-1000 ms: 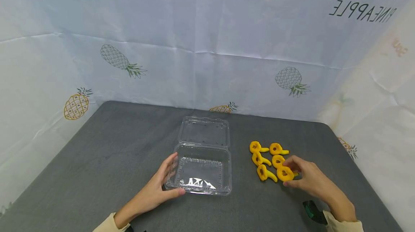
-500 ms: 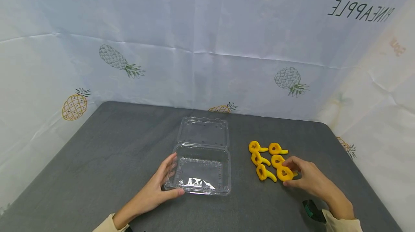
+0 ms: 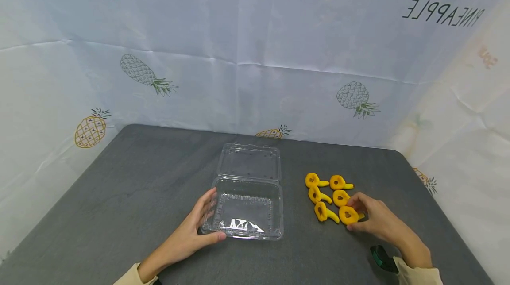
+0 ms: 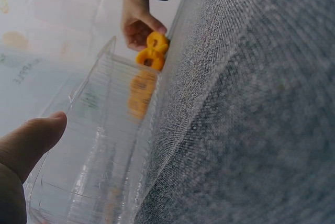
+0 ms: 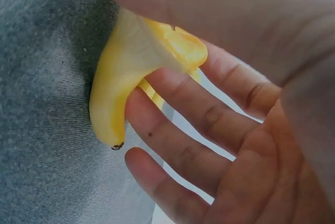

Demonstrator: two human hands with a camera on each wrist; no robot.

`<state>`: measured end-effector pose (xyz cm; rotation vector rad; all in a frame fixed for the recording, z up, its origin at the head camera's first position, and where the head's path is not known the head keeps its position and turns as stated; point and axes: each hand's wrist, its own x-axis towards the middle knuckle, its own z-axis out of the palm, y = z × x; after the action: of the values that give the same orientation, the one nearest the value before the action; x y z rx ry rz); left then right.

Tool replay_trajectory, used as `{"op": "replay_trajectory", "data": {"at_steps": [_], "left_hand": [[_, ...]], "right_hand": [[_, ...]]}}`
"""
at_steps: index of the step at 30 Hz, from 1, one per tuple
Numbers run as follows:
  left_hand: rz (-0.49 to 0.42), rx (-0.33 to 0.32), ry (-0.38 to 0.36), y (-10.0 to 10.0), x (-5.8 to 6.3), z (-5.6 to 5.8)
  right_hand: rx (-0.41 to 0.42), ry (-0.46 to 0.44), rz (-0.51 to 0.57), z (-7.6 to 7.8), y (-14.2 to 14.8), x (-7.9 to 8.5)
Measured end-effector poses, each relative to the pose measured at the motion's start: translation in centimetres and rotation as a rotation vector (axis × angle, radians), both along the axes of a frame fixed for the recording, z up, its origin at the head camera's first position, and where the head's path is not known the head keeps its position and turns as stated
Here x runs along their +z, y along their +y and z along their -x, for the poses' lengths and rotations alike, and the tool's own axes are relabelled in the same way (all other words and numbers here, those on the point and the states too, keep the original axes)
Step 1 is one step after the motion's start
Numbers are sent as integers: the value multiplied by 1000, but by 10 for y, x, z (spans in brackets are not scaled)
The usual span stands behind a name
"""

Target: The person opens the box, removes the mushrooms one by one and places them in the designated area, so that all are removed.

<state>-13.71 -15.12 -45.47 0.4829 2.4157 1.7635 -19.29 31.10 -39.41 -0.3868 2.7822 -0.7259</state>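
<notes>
My left hand (image 3: 195,227) holds a clear plastic clamshell container (image 3: 276,214) at its left side, the thumb on the front rim. Its lid (image 3: 251,163) lies folded back, and nothing is inside. My right hand (image 3: 380,221) pinches a yellow trumpet-shaped mushroom (image 3: 345,219), thumb in front and fingers behind. This mushroom is the nearest of its row. In the right wrist view its pale curved stem (image 5: 107,103) points down, close to the grey cloth, while the thumb covers part of the cap (image 5: 186,48).
Several like mushrooms (image 3: 320,211) lie in two rows right of the container. A grey cloth covers the table (image 3: 139,196). Behind it hangs a white curtain (image 3: 239,90) printed with pineapples. A dark green wrist strap (image 3: 383,258) hangs by the right sleeve.
The right hand and the mushroom it pinches have shifted very slightly toward the front. The left hand keeps its place on the container.
</notes>
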Motion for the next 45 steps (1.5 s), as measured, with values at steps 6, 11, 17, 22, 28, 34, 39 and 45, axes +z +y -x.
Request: {"op": "replay_trajectory", "data": {"at_steps": [6,11,17,22,28,34,39,45], "left_hand": [[-21,-14,2,0,0,0],[-26,-14,-8,0,0,0],[-26,-17,-8,0,0,1],[-27,-25,22,0,-1,1],[-22,-23,21,-2,-1,1],[-9,-33,65,-4,2,3],[21,-33,44,-4,6,7],[24,-40,-17,-4,14,13]], "right_hand": [[-6,-1,8,0,0,-2],[-1,-1,13,0,0,-3],[-8,-6,8,-2,1,0],[-19,-13,2,-3,2,3],[-19,1,6,-7,-1,9],[-24,86,4,-8,-10,15],[-4,157,19,-5,-21,17],[34,210,41,7,-32,24]]}}
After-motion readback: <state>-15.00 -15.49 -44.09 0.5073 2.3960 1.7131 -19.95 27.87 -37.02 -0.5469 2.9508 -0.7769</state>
